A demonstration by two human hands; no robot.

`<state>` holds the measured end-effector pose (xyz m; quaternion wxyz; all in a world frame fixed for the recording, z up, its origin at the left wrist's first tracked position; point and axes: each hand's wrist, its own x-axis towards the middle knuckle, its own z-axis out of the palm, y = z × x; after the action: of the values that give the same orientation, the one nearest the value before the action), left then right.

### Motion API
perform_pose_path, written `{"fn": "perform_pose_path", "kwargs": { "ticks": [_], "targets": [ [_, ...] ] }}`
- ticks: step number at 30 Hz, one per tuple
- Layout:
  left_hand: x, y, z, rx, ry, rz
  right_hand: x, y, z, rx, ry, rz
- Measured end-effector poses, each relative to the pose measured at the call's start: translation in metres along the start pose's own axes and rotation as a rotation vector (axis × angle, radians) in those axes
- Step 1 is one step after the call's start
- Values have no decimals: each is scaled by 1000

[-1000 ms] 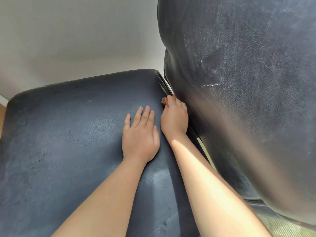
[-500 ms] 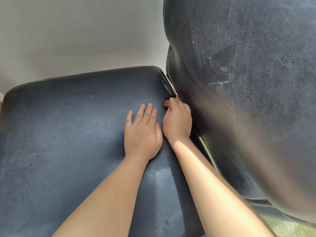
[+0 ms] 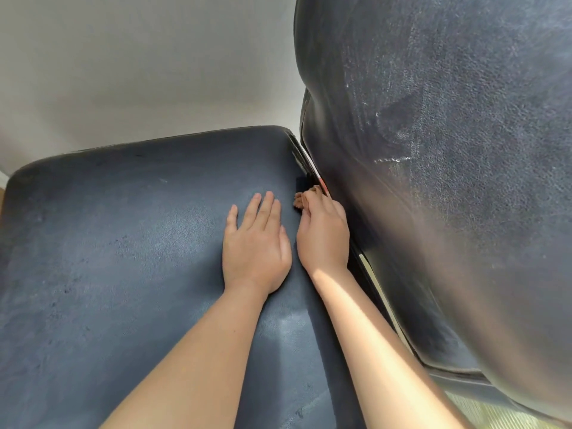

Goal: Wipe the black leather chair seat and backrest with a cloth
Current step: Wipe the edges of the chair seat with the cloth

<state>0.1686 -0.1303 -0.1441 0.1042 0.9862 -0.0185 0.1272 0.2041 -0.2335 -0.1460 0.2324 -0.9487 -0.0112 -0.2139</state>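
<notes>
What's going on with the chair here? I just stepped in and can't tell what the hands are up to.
A person is cleaning a black leather chair. The right hand grips a small brown cloth and works it into the crease where the seat meets the backrest. The left hand lies flat on the seat beside it, fingers straight. The backrest shows pale streaks; whether it has been wiped cannot be told.

wall: plain pale grey | floor: pale, sunlit, lower right
</notes>
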Motion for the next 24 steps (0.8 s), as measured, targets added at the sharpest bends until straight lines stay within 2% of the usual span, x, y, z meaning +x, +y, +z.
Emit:
{"fn": "perform_pose_path", "kwargs": {
  "ticks": [6,14,18,24],
  "targets": [
    [4,3,-4,39,-123,-86,11,-2,6,-16,-52,-6],
    [8,2,1,33,-58,-115,54,-12,13,14,-140,118],
    [8,2,1,18,-66,-112,47,-13,9,45,-125,124],
    [7,3,1,4,-42,-122,11,-9,6,94,22,-13]
  ]
}}
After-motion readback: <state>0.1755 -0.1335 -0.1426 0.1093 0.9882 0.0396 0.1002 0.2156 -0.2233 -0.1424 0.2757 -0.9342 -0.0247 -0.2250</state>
